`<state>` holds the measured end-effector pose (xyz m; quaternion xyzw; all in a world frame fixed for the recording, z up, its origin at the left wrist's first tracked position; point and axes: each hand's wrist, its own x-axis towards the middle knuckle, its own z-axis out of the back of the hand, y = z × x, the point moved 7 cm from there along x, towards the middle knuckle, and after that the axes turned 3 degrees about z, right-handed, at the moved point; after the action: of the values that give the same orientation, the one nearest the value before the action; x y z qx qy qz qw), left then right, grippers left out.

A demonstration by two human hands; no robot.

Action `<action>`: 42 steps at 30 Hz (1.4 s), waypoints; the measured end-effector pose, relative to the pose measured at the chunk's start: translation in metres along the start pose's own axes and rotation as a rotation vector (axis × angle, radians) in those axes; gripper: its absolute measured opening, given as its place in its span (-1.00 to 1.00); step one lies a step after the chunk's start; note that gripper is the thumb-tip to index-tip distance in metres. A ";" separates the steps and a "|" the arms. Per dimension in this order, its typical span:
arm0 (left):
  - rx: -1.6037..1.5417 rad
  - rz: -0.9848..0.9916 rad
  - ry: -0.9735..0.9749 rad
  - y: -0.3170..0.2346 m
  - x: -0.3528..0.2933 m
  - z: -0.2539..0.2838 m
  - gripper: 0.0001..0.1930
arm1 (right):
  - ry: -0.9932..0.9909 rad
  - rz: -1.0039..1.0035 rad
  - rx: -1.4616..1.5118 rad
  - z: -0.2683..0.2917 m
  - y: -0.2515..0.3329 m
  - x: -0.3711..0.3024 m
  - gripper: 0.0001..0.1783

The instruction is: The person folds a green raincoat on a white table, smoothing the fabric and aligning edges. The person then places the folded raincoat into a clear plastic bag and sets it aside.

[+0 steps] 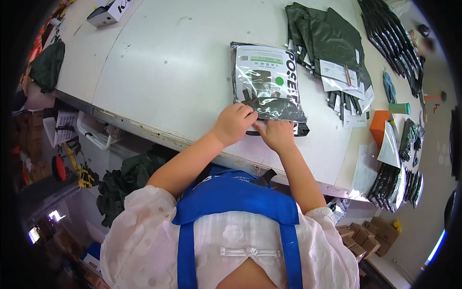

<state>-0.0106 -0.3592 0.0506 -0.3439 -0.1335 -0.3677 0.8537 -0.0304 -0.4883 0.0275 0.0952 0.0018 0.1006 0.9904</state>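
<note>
A clear plastic package [266, 79] lies on the white table right in front of me. It holds dark green folded fabric and a white printed card with a green dot. My left hand [234, 123] is closed at the package's lower left corner, fingertips pressed on the plastic. Close beside it, my right hand [277, 135] grips the lower edge, its thumb showing and its fingers partly hidden by the plastic. Some dark plastic sticks out beneath the package to the right of that hand.
Dark green folded garments [332, 41] with white cards lie to the right. Beyond them are rows of packed black bags [392, 41], an orange box [379, 126] and a green roll [399, 108]. A white box [109, 13] stands far left. The table edge [159, 135] runs before me.
</note>
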 end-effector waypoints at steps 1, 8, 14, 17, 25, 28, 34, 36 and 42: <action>-0.010 0.013 -0.002 -0.002 -0.001 -0.001 -0.78 | -0.219 0.077 -0.020 0.003 0.000 -0.001 -0.41; -0.008 0.126 0.071 0.010 -0.012 -0.016 -0.80 | -0.226 0.053 -0.051 -0.017 -0.004 0.016 -0.38; -0.055 0.244 0.144 0.011 -0.031 -0.035 -0.65 | -0.199 -0.009 0.034 -0.018 -0.010 0.010 -0.41; 0.077 0.197 0.160 0.017 -0.047 -0.053 -0.58 | -0.137 -0.040 0.073 -0.020 -0.006 0.004 -0.42; 0.168 0.159 0.162 0.015 -0.049 -0.060 -0.50 | -0.460 -0.367 0.206 0.029 -0.103 -0.075 -0.46; 0.157 0.176 0.186 -0.010 -0.020 -0.045 -0.41 | -0.205 -0.770 1.129 -0.043 -0.155 -0.069 -0.44; 0.239 0.106 0.148 0.007 -0.003 -0.034 -0.26 | -0.188 -0.543 1.406 -0.003 -0.129 -0.046 -0.52; -0.245 0.280 0.201 0.001 0.025 0.008 -0.27 | -0.293 -0.383 1.282 0.061 -0.124 -0.046 -0.47; -1.343 0.583 0.235 -0.017 0.043 0.075 -0.19 | -0.533 0.210 0.903 0.208 -0.053 0.004 -0.03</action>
<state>0.0083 -0.3388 0.1345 -0.7718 0.3091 -0.1628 0.5314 -0.0116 -0.5778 0.2223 0.5336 -0.2163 0.1609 0.8016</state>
